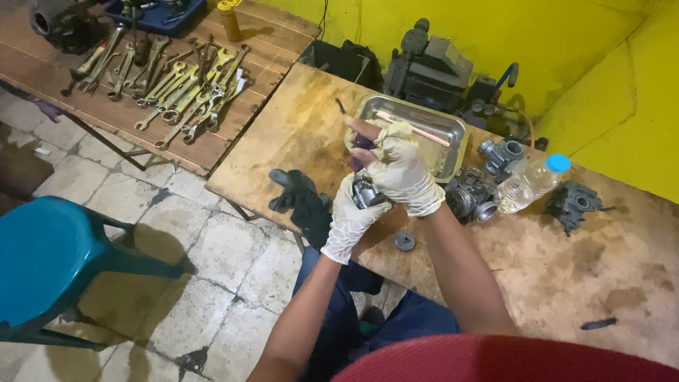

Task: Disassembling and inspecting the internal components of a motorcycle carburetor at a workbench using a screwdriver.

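Two gloved hands are seen close together above the near edge of the wooden worktop (297, 134). A small grey metal engine part (366, 191) is cradled from below by the left hand (350, 219), whose grip is closed around it. A purple-handled tool (362, 150) is clasped in the right hand (403, 173), the grip closed on the handle and the tool pointed down into the part. Just behind the hands a metal tray (453, 131) is set, with a thin stick laid across it. A black glove (304, 198) lies left of the hands, a clear plastic bottle (530, 182) with a blue cap to the right, and a small round disc (404, 241) just below.
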